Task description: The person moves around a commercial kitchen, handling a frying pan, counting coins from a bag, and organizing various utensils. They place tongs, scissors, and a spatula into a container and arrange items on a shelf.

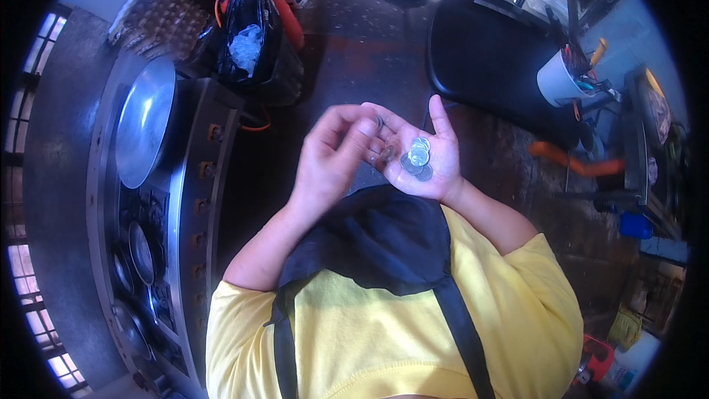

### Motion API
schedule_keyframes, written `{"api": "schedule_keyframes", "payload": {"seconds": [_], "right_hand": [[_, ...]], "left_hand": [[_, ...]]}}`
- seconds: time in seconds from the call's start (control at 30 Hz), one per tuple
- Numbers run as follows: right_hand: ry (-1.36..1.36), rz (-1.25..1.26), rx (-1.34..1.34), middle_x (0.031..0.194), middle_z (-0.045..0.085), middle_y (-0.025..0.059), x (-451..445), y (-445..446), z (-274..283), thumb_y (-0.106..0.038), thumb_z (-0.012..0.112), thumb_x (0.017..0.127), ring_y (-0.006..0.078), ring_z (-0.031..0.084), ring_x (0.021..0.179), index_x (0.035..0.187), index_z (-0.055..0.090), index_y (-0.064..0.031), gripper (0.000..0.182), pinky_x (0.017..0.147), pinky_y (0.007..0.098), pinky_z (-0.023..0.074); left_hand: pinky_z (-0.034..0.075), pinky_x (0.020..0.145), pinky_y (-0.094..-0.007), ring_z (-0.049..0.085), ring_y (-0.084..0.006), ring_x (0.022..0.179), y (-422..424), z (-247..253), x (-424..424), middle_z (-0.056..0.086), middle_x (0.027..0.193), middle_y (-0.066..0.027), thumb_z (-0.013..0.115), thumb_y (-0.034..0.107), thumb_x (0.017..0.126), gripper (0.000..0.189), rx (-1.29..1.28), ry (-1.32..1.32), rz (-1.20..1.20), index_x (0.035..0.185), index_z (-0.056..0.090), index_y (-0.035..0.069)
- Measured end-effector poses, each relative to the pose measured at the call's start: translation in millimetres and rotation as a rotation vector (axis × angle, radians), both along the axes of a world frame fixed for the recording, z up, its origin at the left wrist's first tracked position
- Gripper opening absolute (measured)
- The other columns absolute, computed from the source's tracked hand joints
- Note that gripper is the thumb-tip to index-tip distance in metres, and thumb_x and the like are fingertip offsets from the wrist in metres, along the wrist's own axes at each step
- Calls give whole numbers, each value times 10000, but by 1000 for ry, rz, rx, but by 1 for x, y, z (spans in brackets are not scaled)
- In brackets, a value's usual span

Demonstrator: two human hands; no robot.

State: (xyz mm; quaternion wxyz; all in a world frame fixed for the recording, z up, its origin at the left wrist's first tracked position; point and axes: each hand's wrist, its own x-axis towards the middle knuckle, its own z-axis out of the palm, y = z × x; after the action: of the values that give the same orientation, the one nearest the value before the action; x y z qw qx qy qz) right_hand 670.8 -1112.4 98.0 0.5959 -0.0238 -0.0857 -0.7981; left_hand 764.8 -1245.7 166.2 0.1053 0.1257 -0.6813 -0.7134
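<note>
My right hand (429, 158) is turned palm up, thumb raised and apart, with a small overlapping pile of silver-coloured coins (419, 156) resting on its palm. Over its fingers is my left hand (329, 152), thumb bent in towards the fingertips. A coin (379, 121) shows edge-on at the left thumb tip and appears pinched there. Another, blurred coin (386, 153) is between the two hands, near the right fingers; which hand supports it is unclear. Below the hands a dark apron (382, 233) bulges over a yellow shirt (376, 327).
To the left stands a gas range (188, 199) with a large wok (147, 124) and several frying pans (142, 252). A lined trash bin (285, 75) is beyond it. At right are a black tabletop (482, 55) and a white utensil bucket (556, 80).
</note>
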Motion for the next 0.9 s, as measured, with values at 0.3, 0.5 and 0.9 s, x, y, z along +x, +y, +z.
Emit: {"api": "schedule_keyframes", "payload": {"seconds": [0.3,0.5,0.9], "right_hand": [[18,-49,194,1400,408,200,5,-2,23,-702,397,871,328,315,1355,1383,364,10,877,1167,500,160],[32,-26,199,1388,423,178,3,-5,22,-706,386,872,307,320,1355,1406,335,1,887,1167,508,154],[61,-10,206,1423,391,185,3,-8,22,-712,348,881,307,316,1358,1414,339,-2,888,1160,523,155]], "left_hand": [[409,1043,-485,473,-367,1254,-46,-13,5,465,1336,-268,495,333,965,539,1200,181,105,1355,427,-33],[187,1138,-582,233,-414,1403,-45,-12,6,258,1493,-282,435,402,969,610,1251,323,24,1422,354,1],[253,1120,-530,325,-378,1361,-46,-11,5,353,1453,-248,420,414,972,599,1173,293,-3,1408,387,4]]}}
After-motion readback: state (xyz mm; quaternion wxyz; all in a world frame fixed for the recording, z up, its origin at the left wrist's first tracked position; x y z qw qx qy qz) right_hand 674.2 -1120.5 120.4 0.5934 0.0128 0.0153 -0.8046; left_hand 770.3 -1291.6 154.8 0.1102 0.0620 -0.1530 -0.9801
